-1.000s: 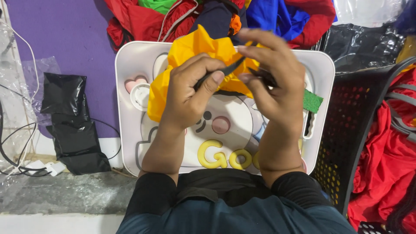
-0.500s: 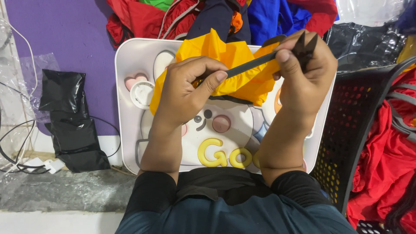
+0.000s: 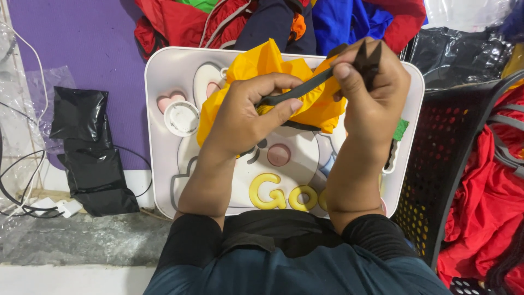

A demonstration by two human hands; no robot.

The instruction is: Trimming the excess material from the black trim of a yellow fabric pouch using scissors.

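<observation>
While right hand (image 3: 371, 93) rose | left hand (image 3: 245, 112) stayed | black strap (image 3: 297, 91) taut

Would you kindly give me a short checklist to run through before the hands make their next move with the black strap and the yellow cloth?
1. Left hand pinches the black strap: ok.
2. Right hand grips the strap's other end: ok.
3. Strap taut between hands: ok.
4. Yellow cloth over the white tray: ok.
5. Strap's join to the cloth: cannot tell.
</observation>
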